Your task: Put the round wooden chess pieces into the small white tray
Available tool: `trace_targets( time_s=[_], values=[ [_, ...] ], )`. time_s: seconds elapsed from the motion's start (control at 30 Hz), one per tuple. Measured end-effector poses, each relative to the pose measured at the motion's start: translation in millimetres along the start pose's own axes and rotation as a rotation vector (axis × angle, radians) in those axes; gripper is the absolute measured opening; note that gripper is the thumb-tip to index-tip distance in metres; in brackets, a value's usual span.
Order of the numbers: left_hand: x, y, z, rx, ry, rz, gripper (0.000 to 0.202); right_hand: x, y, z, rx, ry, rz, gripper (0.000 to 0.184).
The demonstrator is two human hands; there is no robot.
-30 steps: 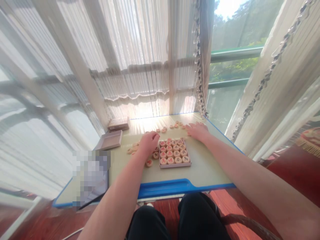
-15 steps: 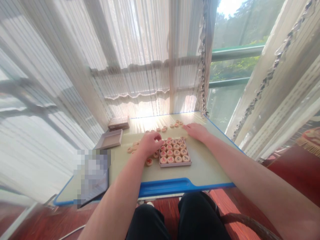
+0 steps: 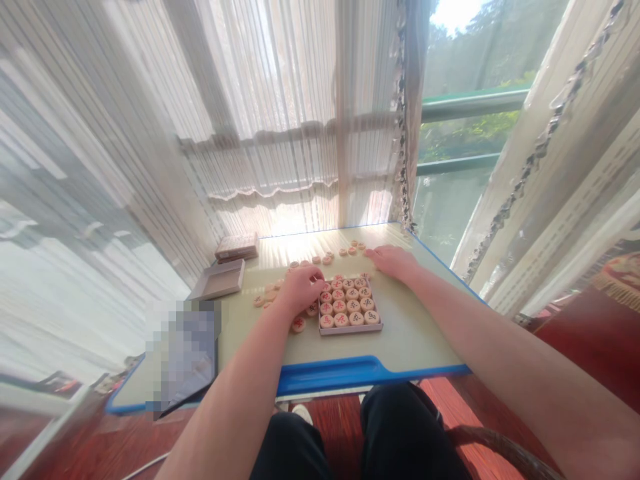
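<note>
A shallow box holds rows of round wooden chess pieces with red and dark marks. My left hand rests at the box's upper left corner, fingers curled over a piece there; what it grips is hidden. My right hand lies flat on the table just beyond the box's far right corner, fingers stretched toward loose pieces. More loose pieces lie left of the box.
The small table has a blue rim and stands against sheer curtains. A box lid and a flat wooden case sit at the far left. A blurred dark object lies at the near left corner.
My left hand slid right toward the box's upper left corner. My right hand drew slightly back and left. The view shifted a little.
</note>
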State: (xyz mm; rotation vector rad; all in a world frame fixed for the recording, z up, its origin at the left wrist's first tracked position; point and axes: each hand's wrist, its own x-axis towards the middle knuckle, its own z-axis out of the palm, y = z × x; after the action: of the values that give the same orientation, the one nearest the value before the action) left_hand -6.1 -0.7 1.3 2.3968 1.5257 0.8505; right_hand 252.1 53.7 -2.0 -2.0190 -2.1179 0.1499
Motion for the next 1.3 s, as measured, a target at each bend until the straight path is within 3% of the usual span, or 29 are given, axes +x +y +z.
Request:
trace_targets(
  time_s=[0.17, 0.93, 1.3],
  values=[
    [0.5, 0.0, -0.4, 0.031, 0.080, -0.008, 0.020, -0.2, -0.4, 1.6, -0.012, 0.010, -0.002, 0.066],
    [0.3, 2.4, -2.3, 0.088, 0.017, -0.022, 0.019, 1.7, 2.2, 4.4, -0.084, -0.014, -0.054, 0.060],
    [-1.4, 6.0, -3.5, 0.110, 0.030, 0.036, 0.021, 3.0, 2.7, 6.3, -0.090, -0.025, -0.049, 0.061]
  ],
)
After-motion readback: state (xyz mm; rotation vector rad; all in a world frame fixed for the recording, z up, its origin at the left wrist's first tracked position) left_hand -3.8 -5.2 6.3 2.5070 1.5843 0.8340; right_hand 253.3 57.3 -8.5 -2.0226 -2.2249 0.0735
